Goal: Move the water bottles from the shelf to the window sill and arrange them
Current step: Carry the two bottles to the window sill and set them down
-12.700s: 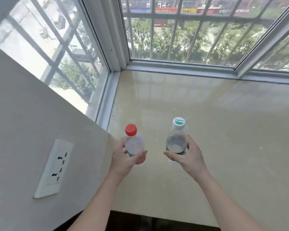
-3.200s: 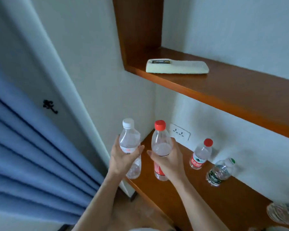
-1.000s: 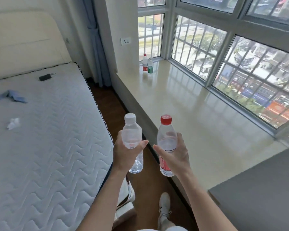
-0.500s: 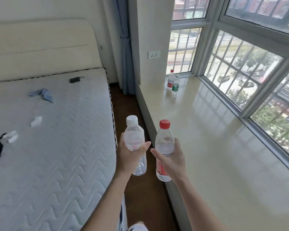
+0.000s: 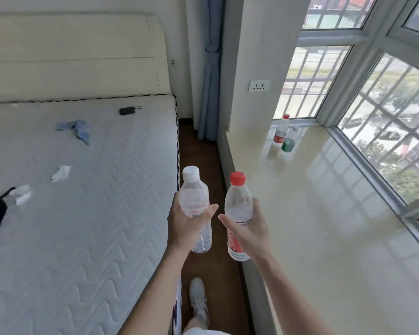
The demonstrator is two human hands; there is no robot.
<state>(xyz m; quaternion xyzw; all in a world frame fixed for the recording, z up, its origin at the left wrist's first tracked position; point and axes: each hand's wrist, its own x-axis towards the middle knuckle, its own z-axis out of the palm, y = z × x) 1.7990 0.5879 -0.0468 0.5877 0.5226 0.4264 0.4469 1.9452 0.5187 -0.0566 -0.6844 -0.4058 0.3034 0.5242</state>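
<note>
My left hand (image 5: 184, 224) grips a clear white-capped bottle (image 5: 194, 197) upright over the narrow floor strip. My right hand (image 5: 250, 229) grips a clear red-capped bottle (image 5: 237, 206) with a red label, just at the near edge of the window sill (image 5: 324, 213). Far down the sill, in the corner by the wall, stand a red-capped bottle (image 5: 281, 129) and a green-labelled bottle (image 5: 289, 141) side by side.
A bare white mattress (image 5: 82, 201) fills the left, with a blue cloth (image 5: 76, 128), paper scraps and a small black object (image 5: 127, 110) on it. A brown floor strip (image 5: 198, 151) runs between bed and sill. A blue curtain (image 5: 211, 68) and wall socket (image 5: 259, 86) lie ahead.
I have walked forward along the bed with both bottles held the same way. The two bottles on the sill and the wall socket now look closer.
</note>
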